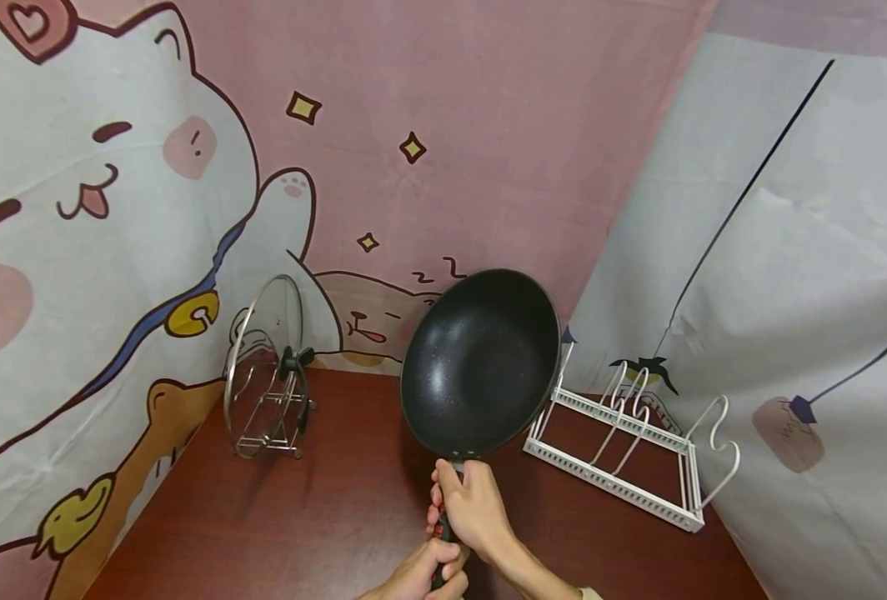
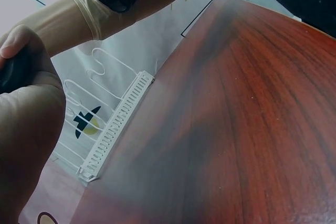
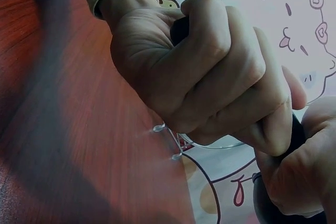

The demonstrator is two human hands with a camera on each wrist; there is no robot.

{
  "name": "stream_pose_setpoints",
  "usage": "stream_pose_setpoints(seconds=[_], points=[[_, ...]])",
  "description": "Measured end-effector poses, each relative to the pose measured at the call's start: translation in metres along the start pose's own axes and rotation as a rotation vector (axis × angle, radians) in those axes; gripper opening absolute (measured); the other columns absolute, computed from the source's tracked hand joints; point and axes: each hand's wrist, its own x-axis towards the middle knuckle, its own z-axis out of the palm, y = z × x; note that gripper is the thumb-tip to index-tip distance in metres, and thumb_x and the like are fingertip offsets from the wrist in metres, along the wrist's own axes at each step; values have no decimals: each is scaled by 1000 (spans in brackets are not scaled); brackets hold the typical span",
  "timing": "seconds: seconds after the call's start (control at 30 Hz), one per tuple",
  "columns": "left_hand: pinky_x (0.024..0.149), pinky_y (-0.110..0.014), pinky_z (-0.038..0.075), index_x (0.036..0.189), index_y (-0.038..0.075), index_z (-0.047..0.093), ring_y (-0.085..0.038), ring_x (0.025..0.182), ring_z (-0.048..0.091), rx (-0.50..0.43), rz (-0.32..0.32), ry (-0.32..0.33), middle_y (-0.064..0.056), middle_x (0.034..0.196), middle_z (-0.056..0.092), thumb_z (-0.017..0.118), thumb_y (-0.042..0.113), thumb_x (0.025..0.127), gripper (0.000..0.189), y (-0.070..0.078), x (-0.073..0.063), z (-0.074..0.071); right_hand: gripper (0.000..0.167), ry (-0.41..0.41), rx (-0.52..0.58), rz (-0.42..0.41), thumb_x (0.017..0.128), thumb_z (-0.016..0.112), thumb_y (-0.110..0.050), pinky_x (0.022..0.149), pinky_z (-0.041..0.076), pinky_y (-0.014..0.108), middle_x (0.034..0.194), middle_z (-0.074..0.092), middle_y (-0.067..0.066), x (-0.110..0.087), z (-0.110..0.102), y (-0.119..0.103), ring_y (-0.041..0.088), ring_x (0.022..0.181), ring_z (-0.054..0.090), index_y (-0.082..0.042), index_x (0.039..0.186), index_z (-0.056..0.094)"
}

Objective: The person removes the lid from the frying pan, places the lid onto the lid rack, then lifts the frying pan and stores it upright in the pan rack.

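Observation:
A black wok [image 1: 481,367] is held up in the middle of the head view, tilted so its dark inside shows. My right hand [image 1: 477,508] grips its handle close to the pan. Lower down, my left hand [image 1: 424,575] is wrapped round the handle's end. In the right wrist view, the left hand's curled fingers [image 3: 220,72] cover most of the black handle [image 3: 297,136], and the right hand [image 3: 310,166] holds it near the wok. The left wrist view shows part of the left hand [image 2: 31,124] round the dark handle end [image 2: 16,72].
On the left of the reddish-brown table [image 1: 323,517] stands a wire rack [image 1: 271,421] with a glass lid [image 1: 244,392] upright in it. A white rack [image 1: 616,450] with curved wire dividers lies on the right. Printed cloth [image 1: 503,125] hangs behind.

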Motion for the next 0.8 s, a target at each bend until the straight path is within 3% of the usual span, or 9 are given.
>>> stream_pose_setpoints(seconds=[0.5, 0.8], points=[[45, -24, 15, 86, 29, 41, 4, 46, 27, -25, -1, -45, 20, 59, 37, 32, 32, 117, 32, 1, 6, 0, 31, 1, -41, -17, 116, 61, -22, 56, 65, 37, 64, 70, 8, -1, -7, -6, 17, 51, 72, -3, 92, 68], [48, -28, 12, 88, 30, 39, 2, 47, 25, -38, -2, -89, 20, 59, 36, 31, 35, 118, 31, 2, 9, 1, 33, 14, -132, -54, 115, 60, -21, 55, 64, 35, 64, 73, 11, 1, -10, -10, 17, 52, 73, -5, 87, 69]])
